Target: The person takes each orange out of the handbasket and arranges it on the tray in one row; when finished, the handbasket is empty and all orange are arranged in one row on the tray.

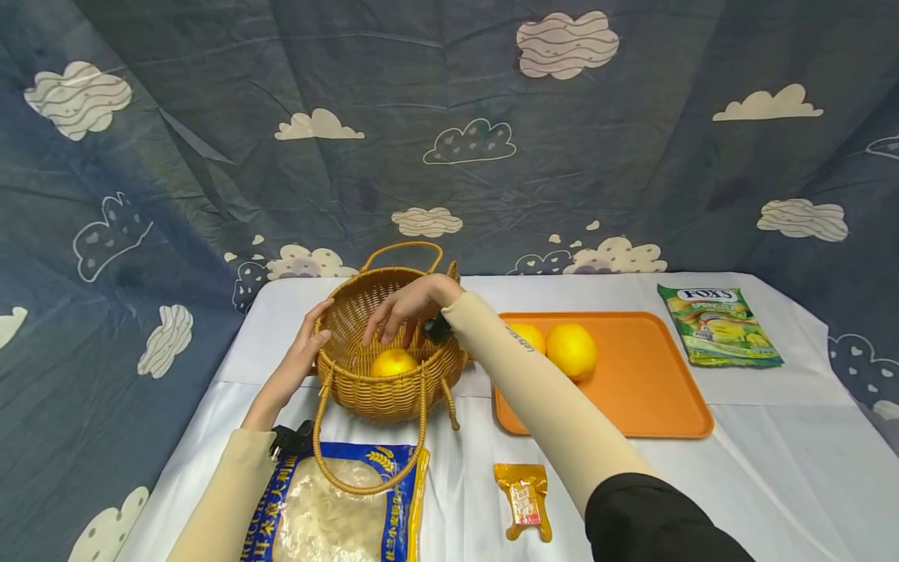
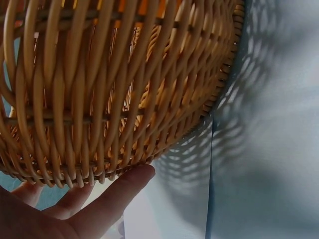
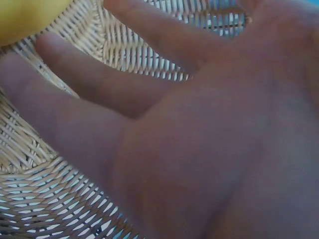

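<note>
A brown wicker basket (image 1: pixel 379 394) stands on the white-covered table with a yellow-orange fruit (image 1: pixel 393 362) inside. My left hand (image 1: pixel 291 371) touches the basket's left side at the rim, its fingers extended; in the left wrist view the thumb (image 2: pixel 117 196) lies against the weave. My right hand (image 1: pixel 410 306) reaches in over the basket's right rim, fingers spread and loosely bent above the fruit. In the right wrist view nothing is between those fingers, and part of the fruit (image 3: pixel 27 17) shows beyond the fingertips.
Right of the basket, an orange tray (image 1: pixel 639 382) holds two more yellow-orange fruits (image 1: pixel 572 351), partly behind the right forearm. A green candy bag (image 1: pixel 719 326) lies farther right. In front are a blue pasta bag (image 1: pixel 333 507), under a basket handle (image 1: pixel 365 490), and a small golden packet (image 1: pixel 524 501).
</note>
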Action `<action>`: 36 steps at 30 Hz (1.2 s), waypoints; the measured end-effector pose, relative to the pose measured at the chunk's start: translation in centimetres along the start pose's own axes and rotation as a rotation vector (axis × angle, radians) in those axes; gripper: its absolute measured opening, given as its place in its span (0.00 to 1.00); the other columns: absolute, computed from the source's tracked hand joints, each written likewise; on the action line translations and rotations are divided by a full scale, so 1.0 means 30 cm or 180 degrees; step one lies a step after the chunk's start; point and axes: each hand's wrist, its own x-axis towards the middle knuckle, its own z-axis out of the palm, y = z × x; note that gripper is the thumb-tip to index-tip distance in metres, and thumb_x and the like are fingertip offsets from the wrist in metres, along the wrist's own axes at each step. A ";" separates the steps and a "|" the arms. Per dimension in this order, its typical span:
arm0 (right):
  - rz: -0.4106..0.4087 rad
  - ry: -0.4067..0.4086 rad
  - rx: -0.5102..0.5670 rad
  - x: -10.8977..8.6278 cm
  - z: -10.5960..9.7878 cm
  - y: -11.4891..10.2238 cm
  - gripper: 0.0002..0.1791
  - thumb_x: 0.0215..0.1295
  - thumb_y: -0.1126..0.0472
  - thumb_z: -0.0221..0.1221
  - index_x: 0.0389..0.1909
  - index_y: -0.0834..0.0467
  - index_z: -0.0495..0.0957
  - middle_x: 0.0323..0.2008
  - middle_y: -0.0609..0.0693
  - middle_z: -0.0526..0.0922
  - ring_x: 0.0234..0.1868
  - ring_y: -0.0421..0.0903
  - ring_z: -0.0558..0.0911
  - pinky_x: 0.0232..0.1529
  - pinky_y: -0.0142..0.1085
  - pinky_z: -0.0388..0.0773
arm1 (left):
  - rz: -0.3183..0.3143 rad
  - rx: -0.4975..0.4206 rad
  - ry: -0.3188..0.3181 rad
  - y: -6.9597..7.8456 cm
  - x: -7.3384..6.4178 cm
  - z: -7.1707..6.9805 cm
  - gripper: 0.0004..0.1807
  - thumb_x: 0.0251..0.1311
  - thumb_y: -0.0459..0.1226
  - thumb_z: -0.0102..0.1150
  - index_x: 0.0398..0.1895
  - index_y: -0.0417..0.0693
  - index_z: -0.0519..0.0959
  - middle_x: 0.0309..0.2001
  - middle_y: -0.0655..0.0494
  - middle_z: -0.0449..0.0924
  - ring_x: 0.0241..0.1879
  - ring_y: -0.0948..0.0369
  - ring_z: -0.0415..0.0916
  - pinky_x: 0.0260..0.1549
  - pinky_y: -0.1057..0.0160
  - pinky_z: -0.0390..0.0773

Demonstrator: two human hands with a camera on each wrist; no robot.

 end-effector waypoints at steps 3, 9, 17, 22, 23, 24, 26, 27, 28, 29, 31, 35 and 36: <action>-0.0024 -0.0224 -0.0296 0.025 0.000 0.002 0.22 0.70 0.69 0.49 0.64 0.64 0.69 0.67 0.53 0.66 0.64 0.47 0.66 0.61 0.38 0.64 | 0.0017 -0.0002 0.0008 0.000 0.000 0.002 0.31 0.72 0.44 0.35 0.76 0.62 0.44 0.75 0.46 0.36 0.63 0.33 0.54 0.43 0.34 0.70; 0.0248 -0.0399 -0.0368 0.059 0.010 0.005 0.20 0.67 0.72 0.52 0.60 0.64 0.74 0.61 0.49 0.73 0.63 0.41 0.66 0.58 0.33 0.66 | 0.0033 -0.0012 0.0018 0.004 0.000 0.007 0.31 0.72 0.44 0.36 0.76 0.60 0.44 0.75 0.46 0.36 0.63 0.34 0.55 0.41 0.36 0.72; 0.0505 0.0465 0.0153 0.068 0.012 0.007 0.20 0.67 0.73 0.51 0.58 0.61 0.77 0.70 0.52 0.59 0.70 0.51 0.57 0.54 0.43 0.72 | 0.0044 -0.0014 0.0023 0.008 0.001 0.008 0.32 0.71 0.44 0.36 0.76 0.61 0.44 0.75 0.47 0.36 0.64 0.34 0.54 0.42 0.34 0.71; 0.0587 0.0597 0.0090 0.078 0.016 0.010 0.24 0.68 0.69 0.54 0.64 0.58 0.70 0.74 0.52 0.46 0.71 0.53 0.51 0.57 0.47 0.68 | 0.0016 0.0004 0.0013 -0.001 0.000 0.003 0.31 0.71 0.45 0.36 0.76 0.62 0.44 0.75 0.46 0.36 0.64 0.34 0.53 0.43 0.34 0.70; 0.0611 0.0591 0.0034 0.081 0.017 0.011 0.25 0.68 0.68 0.54 0.65 0.56 0.69 0.74 0.52 0.45 0.71 0.53 0.50 0.58 0.47 0.67 | 0.0016 0.0006 0.0012 -0.002 -0.001 0.003 0.31 0.71 0.45 0.36 0.76 0.62 0.44 0.75 0.46 0.35 0.64 0.34 0.53 0.43 0.33 0.70; 0.0632 0.0582 -0.0016 0.084 0.019 0.011 0.25 0.68 0.67 0.54 0.66 0.56 0.68 0.74 0.52 0.46 0.71 0.53 0.50 0.58 0.47 0.66 | 0.0018 0.0006 0.0012 -0.002 -0.001 0.002 0.31 0.71 0.45 0.36 0.76 0.62 0.44 0.75 0.46 0.36 0.64 0.34 0.53 0.43 0.33 0.70; 0.0662 0.0586 -0.0113 0.091 0.020 0.013 0.25 0.68 0.67 0.54 0.66 0.54 0.67 0.74 0.52 0.45 0.71 0.53 0.51 0.57 0.47 0.67 | 0.0018 0.0001 0.0016 0.006 -0.004 0.004 0.31 0.71 0.44 0.36 0.76 0.61 0.44 0.75 0.46 0.35 0.64 0.34 0.53 0.43 0.33 0.70; 0.0671 0.0594 -0.0158 0.093 0.020 0.014 0.25 0.69 0.67 0.54 0.65 0.53 0.68 0.74 0.52 0.45 0.70 0.52 0.52 0.57 0.46 0.68 | 0.0025 0.0005 0.0019 0.007 -0.004 0.005 0.32 0.71 0.45 0.36 0.76 0.60 0.44 0.75 0.45 0.35 0.64 0.33 0.53 0.43 0.33 0.70; 0.0667 0.0609 -0.0184 0.095 0.020 0.015 0.24 0.69 0.68 0.53 0.65 0.53 0.68 0.74 0.52 0.46 0.70 0.53 0.53 0.56 0.46 0.68 | 0.0030 0.0004 0.0021 0.009 -0.004 0.006 0.32 0.71 0.44 0.36 0.76 0.59 0.43 0.75 0.45 0.35 0.64 0.33 0.53 0.42 0.33 0.70; 0.0654 0.0634 -0.0210 0.096 0.020 0.016 0.24 0.69 0.68 0.53 0.65 0.53 0.68 0.74 0.52 0.47 0.69 0.52 0.54 0.54 0.46 0.70 | 0.0031 0.0000 0.0024 0.010 -0.004 0.007 0.32 0.71 0.44 0.36 0.76 0.59 0.44 0.75 0.45 0.35 0.64 0.33 0.53 0.42 0.33 0.70; 0.0614 0.0680 -0.0233 0.091 0.019 0.018 0.23 0.69 0.68 0.53 0.64 0.53 0.69 0.73 0.52 0.48 0.67 0.52 0.57 0.50 0.44 0.72 | 0.0033 -0.0002 0.0025 0.009 -0.004 0.008 0.32 0.71 0.44 0.36 0.76 0.59 0.43 0.75 0.45 0.35 0.64 0.33 0.53 0.42 0.33 0.70; 0.0428 0.0775 -0.0101 0.062 0.012 0.011 0.23 0.70 0.67 0.51 0.65 0.52 0.69 0.70 0.51 0.53 0.58 0.51 0.63 0.43 0.42 0.71 | 0.0040 0.0000 0.0011 -0.001 -0.002 0.001 0.32 0.71 0.46 0.36 0.76 0.61 0.44 0.75 0.46 0.35 0.64 0.33 0.54 0.43 0.33 0.70; 0.0361 0.0803 -0.0059 0.051 0.009 0.007 0.23 0.70 0.67 0.50 0.65 0.52 0.69 0.69 0.51 0.54 0.55 0.52 0.64 0.41 0.42 0.70 | 0.0044 0.0001 0.0012 -0.002 -0.003 -0.002 0.32 0.71 0.46 0.37 0.76 0.61 0.44 0.75 0.46 0.35 0.63 0.33 0.54 0.43 0.33 0.70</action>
